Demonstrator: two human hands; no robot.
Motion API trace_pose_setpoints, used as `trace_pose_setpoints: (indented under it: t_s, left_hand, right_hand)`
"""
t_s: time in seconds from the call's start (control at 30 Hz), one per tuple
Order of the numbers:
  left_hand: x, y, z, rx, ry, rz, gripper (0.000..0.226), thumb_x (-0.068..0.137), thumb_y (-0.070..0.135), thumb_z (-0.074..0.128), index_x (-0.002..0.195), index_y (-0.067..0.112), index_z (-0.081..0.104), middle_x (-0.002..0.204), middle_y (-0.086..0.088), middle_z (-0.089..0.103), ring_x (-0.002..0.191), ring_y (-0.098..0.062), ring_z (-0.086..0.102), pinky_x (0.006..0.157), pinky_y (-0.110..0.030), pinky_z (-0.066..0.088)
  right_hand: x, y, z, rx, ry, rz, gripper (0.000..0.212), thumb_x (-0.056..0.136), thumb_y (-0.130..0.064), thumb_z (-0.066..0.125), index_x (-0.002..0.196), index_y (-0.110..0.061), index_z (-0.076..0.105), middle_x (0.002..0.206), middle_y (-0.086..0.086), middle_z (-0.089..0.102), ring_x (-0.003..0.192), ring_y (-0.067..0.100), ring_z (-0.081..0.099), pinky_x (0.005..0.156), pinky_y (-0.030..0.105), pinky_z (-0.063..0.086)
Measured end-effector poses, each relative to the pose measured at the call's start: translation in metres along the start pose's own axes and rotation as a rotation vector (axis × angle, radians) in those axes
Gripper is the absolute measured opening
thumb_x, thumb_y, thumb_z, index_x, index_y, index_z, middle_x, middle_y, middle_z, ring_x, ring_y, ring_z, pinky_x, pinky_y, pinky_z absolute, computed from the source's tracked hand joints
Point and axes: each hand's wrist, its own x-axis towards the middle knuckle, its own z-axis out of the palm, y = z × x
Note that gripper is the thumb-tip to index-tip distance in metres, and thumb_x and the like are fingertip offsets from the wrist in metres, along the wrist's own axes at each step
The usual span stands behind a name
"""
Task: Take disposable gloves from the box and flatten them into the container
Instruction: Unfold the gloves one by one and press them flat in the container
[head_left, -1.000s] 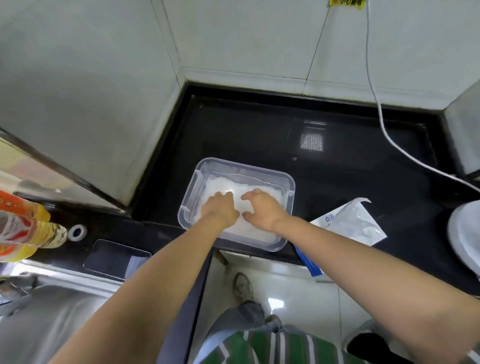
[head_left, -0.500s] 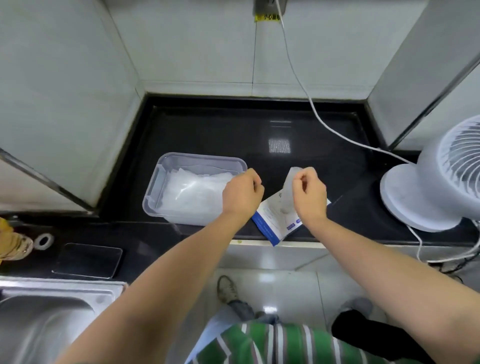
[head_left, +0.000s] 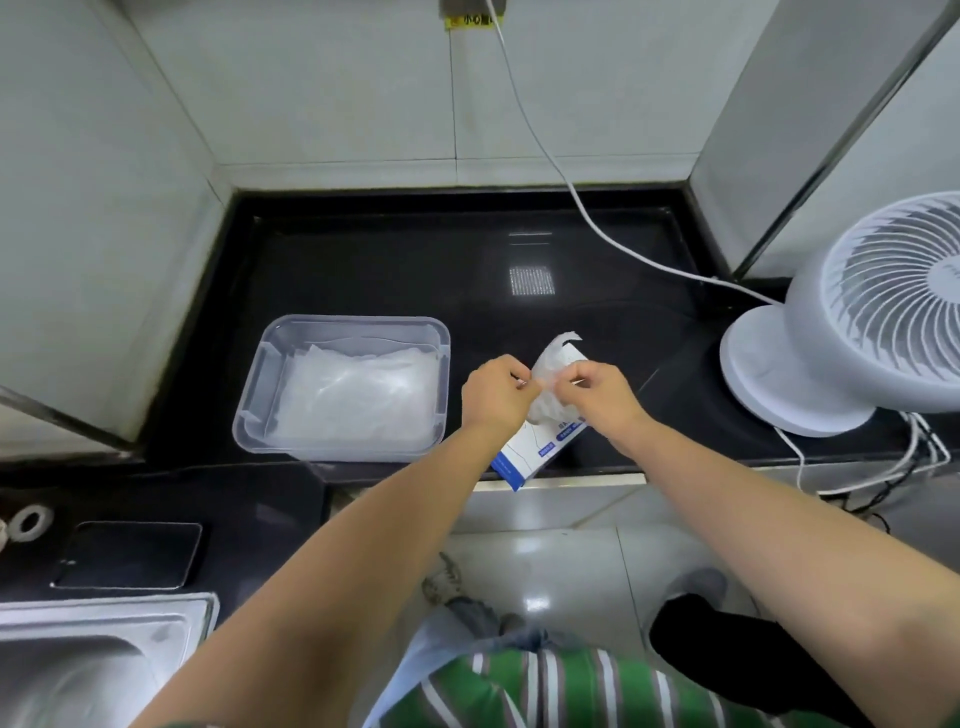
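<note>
A clear plastic container (head_left: 260, 379) sits on the black counter at the left, holding a flat layer of thin translucent gloves (head_left: 353, 400). To its right lies a white and blue glove box (head_left: 524, 457) at the counter's front edge, partly hidden by my hands. My left hand (head_left: 496, 395) and my right hand (head_left: 597, 395) meet above the box, both pinching one thin translucent glove (head_left: 550, 369) that stands up between them.
A white fan (head_left: 852, 322) stands at the right, its white cable (head_left: 571, 192) running across the counter to the wall. A dark phone (head_left: 130, 553) and a tape roll (head_left: 28, 519) lie at the lower left, above a steel sink (head_left: 98, 660).
My hands left the container, where they pressed on the gloves, and moved right to the box. They have come together on one glove and lifted it from the box.
</note>
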Motion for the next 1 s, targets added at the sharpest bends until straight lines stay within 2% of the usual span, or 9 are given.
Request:
trace_pose_setpoints:
  t_s: [0.1,0.27,0.37,0.47,0.57,0.67,0.83,0.93,1.0]
  left_hand:
    - [0.006,0.001,0.002,-0.082,0.025,-0.037,0.015,0.09,0.016,0.061,0.076,0.022,0.063,0.072,0.007,0.063,0.074,-0.018,0.064,0.059,-0.021,0.045]
    - [0.015,-0.005,-0.002,-0.25,0.071,-0.087,0.021,0.093,0.02,0.055,0.073,0.026,0.052,0.081,-0.002,0.064,0.084,-0.025,0.067,0.078,-0.039,0.056]
    - [0.02,-0.005,-0.012,-0.346,0.078,-0.122,0.023,0.099,0.026,0.046,0.077,0.024,0.045,0.083,-0.005,0.061,0.084,-0.025,0.067,0.074,-0.034,0.056]
    - [0.022,-0.007,-0.022,-0.478,0.098,-0.147,0.026,0.101,0.023,0.04,0.075,0.02,0.043,0.086,-0.013,0.06,0.08,-0.023,0.063,0.057,-0.017,0.049]
    - [0.024,-0.013,-0.031,-0.623,0.124,-0.172,0.027,0.1,0.019,0.036,0.073,0.018,0.041,0.084,-0.022,0.054,0.075,-0.031,0.058,0.062,-0.025,0.05]
    - [0.024,-0.015,-0.047,-0.821,0.192,-0.184,0.023,0.099,0.015,0.035,0.081,0.012,0.049,0.08,-0.016,0.052,0.072,-0.026,0.054,0.065,-0.034,0.051]
    - [0.026,-0.027,-0.067,-0.947,0.223,-0.253,0.02,0.097,0.014,0.035,0.093,0.01,0.054,0.088,-0.013,0.061,0.076,-0.022,0.058,0.054,-0.024,0.051]
    - [0.022,-0.034,-0.076,-0.998,0.208,-0.263,0.025,0.096,0.012,0.035,0.102,0.008,0.058,0.093,-0.015,0.067,0.076,-0.024,0.064,0.055,-0.027,0.053]
    - [0.019,-0.039,-0.081,-0.999,0.213,-0.257,0.028,0.098,0.012,0.034,0.109,0.007,0.059,0.09,-0.013,0.07,0.073,-0.023,0.068,0.057,-0.028,0.055]
  right_hand:
    - [0.003,0.002,-0.007,-0.016,-0.026,0.016,0.014,0.088,-0.011,0.065,0.076,-0.013,0.057,0.077,0.006,0.062,0.076,0.021,0.063,0.057,0.025,0.044]
    - [0.014,0.011,-0.009,-0.237,-0.009,-0.047,0.021,0.084,0.001,0.06,0.073,-0.016,0.052,0.07,-0.001,0.057,0.07,0.018,0.054,0.067,0.032,0.048]
    - [0.02,0.017,-0.006,-0.421,-0.057,-0.148,0.009,0.092,-0.008,0.058,0.094,-0.015,0.062,0.081,0.003,0.065,0.076,0.024,0.061,0.07,0.036,0.051]
    - [0.028,0.024,0.005,-0.649,-0.162,-0.189,0.015,0.095,-0.015,0.052,0.085,-0.008,0.061,0.08,0.007,0.06,0.075,0.029,0.057,0.06,0.033,0.043]
    - [0.034,0.028,0.016,-0.897,-0.275,-0.142,0.029,0.095,-0.017,0.044,0.115,-0.009,0.063,0.116,0.015,0.057,0.094,0.029,0.054,0.082,0.038,0.05]
    - [0.035,0.024,0.015,-1.117,-0.252,-0.114,0.04,0.1,-0.018,0.039,0.138,-0.011,0.049,0.137,0.013,0.045,0.126,0.029,0.041,0.101,0.037,0.041]
    - [0.045,0.012,-0.01,-0.77,-0.031,-0.119,0.023,0.091,-0.011,0.051,0.107,-0.002,0.065,0.116,0.015,0.058,0.109,0.033,0.055,0.086,0.037,0.047]
    - [0.046,-0.01,-0.02,-0.453,0.157,-0.272,0.022,0.089,-0.013,0.057,0.108,-0.011,0.066,0.111,0.006,0.055,0.105,0.027,0.055,0.094,0.042,0.046]
    - [0.04,-0.033,-0.015,-0.211,0.189,-0.385,0.02,0.093,-0.016,0.057,0.111,-0.015,0.066,0.11,-0.003,0.053,0.105,0.019,0.052,0.098,0.037,0.044]
